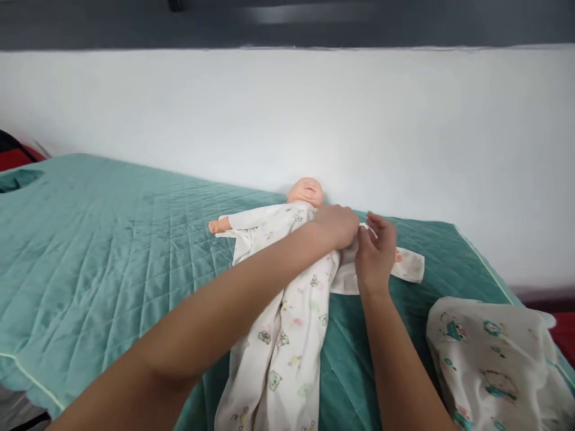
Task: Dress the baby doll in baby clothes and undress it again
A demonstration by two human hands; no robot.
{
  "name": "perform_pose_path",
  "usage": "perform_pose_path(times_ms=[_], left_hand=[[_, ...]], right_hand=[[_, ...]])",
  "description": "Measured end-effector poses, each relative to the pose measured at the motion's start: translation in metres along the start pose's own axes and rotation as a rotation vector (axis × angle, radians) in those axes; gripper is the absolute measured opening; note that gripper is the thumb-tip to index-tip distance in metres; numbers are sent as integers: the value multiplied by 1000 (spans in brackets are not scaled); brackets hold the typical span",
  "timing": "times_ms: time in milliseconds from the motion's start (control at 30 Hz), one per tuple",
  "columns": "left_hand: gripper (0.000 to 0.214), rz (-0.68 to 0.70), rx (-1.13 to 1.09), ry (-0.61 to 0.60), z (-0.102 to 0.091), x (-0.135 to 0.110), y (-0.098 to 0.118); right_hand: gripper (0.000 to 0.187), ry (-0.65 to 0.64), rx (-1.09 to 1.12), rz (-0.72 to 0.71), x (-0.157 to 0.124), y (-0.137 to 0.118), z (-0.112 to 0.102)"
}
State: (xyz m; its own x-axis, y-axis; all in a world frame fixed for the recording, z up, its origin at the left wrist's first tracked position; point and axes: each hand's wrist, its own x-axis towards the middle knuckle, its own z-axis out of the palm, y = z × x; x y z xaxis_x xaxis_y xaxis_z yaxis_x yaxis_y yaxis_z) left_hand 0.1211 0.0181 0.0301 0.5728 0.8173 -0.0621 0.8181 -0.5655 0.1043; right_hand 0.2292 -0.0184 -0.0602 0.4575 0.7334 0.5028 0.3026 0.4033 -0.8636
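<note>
A baby doll (pixel 306 190) lies on its back with its head against the wall, dressed in a white printed baby sleepsuit (pixel 296 323). My left hand (pixel 340 226) is closed at the doll's shoulder on the right side of the view, gripping the sleepsuit's edge; its fingertips are partly hidden. Beside it, my right hand (pixel 376 251) pinches white cloth between thumb and fingers. A sleeve (pixel 409 266) sticks out past my right hand, with a bit of the doll's hand at its opening. The doll's other arm (pixel 220 225) stretches out to the left, its hand bare.
A green quilted cover (pixel 112 239) spreads beneath the doll. At the lower right lies a white printed cloth (pixel 489 353), bunched up. Behind runs a white wall (pixel 215 114) with a dark band above. Red items (pixel 15 159) show at the far left.
</note>
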Motion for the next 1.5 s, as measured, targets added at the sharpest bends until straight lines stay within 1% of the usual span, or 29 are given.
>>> perform_pose_path(times_ms=[67, 133, 200, 267, 367, 467, 533, 633, 700, 733, 800, 867, 967, 1033, 1133, 1233, 1300, 1400, 1500], left_hand=[[27, -71, -141, 183, 1, -31, -31], [34, -154, -341, 363, 8, -60, -64], [40, -200, -569, 445, 21, -80, -88], [42, -208, -730, 476, 34, -89, -100], [36, -171, -812, 516, 47, -87, -102], [27, -124, -781, 559, 51, -82, -99], [20, -75, -682, 606, 51, -82, -97], [19, 48, -387, 739, 51, -86, -92], [25, 120, -195, 803, 52, -90, -88], [30, 142, -130, 817, 53, -91, -86], [38, 153, -68, 833, 56, -94, -84], [45, 134, -81, 843, 61, -98, -84], [51, 85, -182, 836, 71, -107, -90], [53, 52, -261, 822, 79, -118, -95], [53, -35, -361, 788, 91, -142, -101], [45, -121, -421, 701, 101, -168, -104], [36, -154, -447, 639, 107, -181, -103], [30, -205, -437, 600, 111, -191, -100], [24, -240, -380, 603, 112, -191, -96]], right_hand=[[42, -146, 10, 93, -7, 0, 10], [46, -275, 13, 134, -14, -3, 16], [52, -395, 39, 171, -20, -9, 20], [60, -497, 58, 214, -23, -15, 23], [70, -586, 54, 257, -24, -22, 24], [77, -650, 23, 269, -21, -25, 22], [77, -671, -11, 241, -19, -25, 21], [68, -669, -42, 155, -19, -26, 20], [59, -657, -71, 78, -20, -27, 20], [53, -653, -96, 29, -20, -29, 20], [38, -650, -162, -93, -22, -32, 19], [28, -632, -233, -215, -26, -34, 18], [29, -566, -321, -334, -31, -32, 15], [32, -523, -369, -364, -34, -29, 13], [37, -472, -413, -378, -37, -24, 10], [37, -449, -432, -412, -37, -22, 7], [32, -436, -453, -440, -40, -23, 4], [24, -427, -472, -466, -52, -26, -9], [21, -459, -435, -452, -73, -33, -26]])
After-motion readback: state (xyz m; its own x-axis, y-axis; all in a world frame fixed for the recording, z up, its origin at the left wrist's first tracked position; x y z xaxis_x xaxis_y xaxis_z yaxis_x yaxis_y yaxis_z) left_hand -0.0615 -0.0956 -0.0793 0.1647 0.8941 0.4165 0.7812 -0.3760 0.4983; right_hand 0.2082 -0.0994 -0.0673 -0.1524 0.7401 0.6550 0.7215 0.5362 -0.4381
